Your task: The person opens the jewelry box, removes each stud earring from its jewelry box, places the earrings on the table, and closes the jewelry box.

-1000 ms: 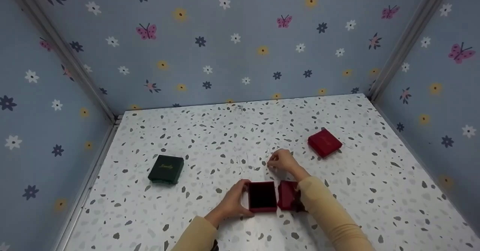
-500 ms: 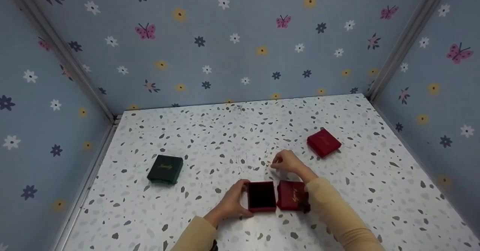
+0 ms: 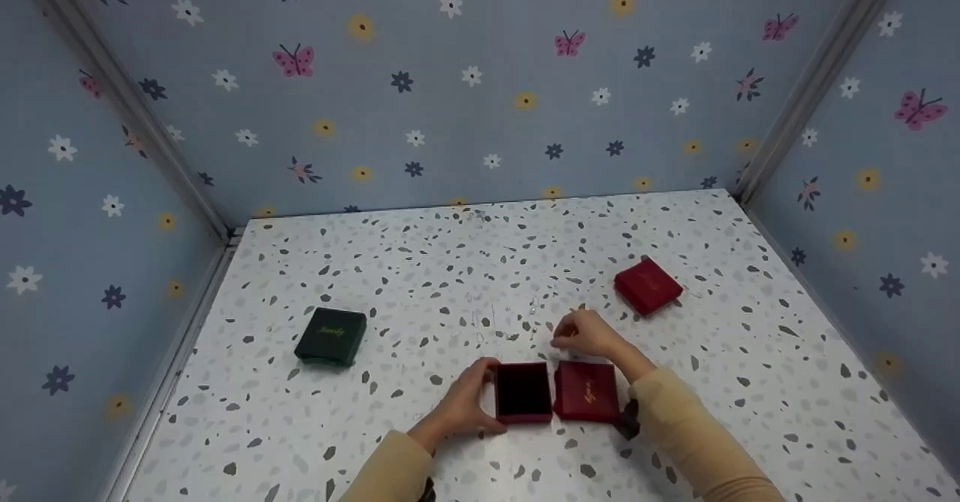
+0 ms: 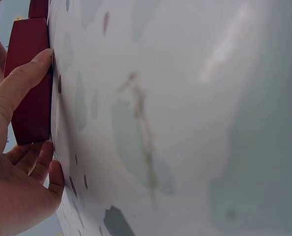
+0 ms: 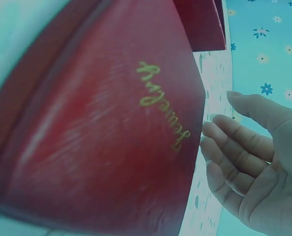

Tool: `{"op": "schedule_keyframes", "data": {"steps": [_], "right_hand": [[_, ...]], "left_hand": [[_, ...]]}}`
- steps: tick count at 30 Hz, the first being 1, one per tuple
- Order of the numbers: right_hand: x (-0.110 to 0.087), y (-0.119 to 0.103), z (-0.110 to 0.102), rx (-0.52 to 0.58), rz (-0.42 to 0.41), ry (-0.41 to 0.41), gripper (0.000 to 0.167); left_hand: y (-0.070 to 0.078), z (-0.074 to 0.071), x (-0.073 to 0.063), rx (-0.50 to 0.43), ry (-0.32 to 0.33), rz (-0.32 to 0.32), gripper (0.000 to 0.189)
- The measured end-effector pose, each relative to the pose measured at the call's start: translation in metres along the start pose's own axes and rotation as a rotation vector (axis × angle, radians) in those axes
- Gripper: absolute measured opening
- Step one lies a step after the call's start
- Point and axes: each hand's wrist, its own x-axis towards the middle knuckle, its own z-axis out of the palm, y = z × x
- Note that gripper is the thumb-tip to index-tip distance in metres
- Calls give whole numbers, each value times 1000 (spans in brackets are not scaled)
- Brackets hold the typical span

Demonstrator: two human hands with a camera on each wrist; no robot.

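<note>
My left hand (image 3: 461, 401) holds the open red jewelry box (image 3: 524, 421) by its left side, thumb at the near corner and fingers at the far one. The box's inside is dark. In the left wrist view the thumb (image 4: 30, 73) lies along the red wall. Beside the box, on its right, lies a red lid (image 3: 585, 391) with gold lettering. My right hand (image 3: 589, 332) hovers just beyond the lid. The right wrist view shows its thumb apart from loosely bent fingers (image 5: 239, 157), with nothing seen between them. Small, thin jewelry pieces (image 3: 533, 310) lie left of it, too tiny to identify.
A dark green box (image 3: 331, 337) with gold lettering stands on the left. Another red box (image 3: 649, 287), closed, sits at the back right, with a faint thin item by its right corner. Flower-patterned walls (image 3: 480, 112) enclose the speckled table (image 3: 420, 262).
My right hand has drawn back to the right and slightly nearer, leaving the jewelry pieces. Its sleeve no longer covers the lid. The left hand and open box have stayed put.
</note>
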Motion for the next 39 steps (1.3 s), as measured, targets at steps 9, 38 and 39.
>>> {"op": "schedule_keyframes", "data": {"steps": [9,38,39], "right_hand": [[-16,1,-1,30,-41,-17,12],[-68,10,18,25,-178,39,53],[-69,10,19,18,-176,36,56]], "left_hand": [[-1,1,0,-5,-4,-9,90],[1,0,0,-6,1,-2,86],[1,0,0,-7,2,-5,86]]}}
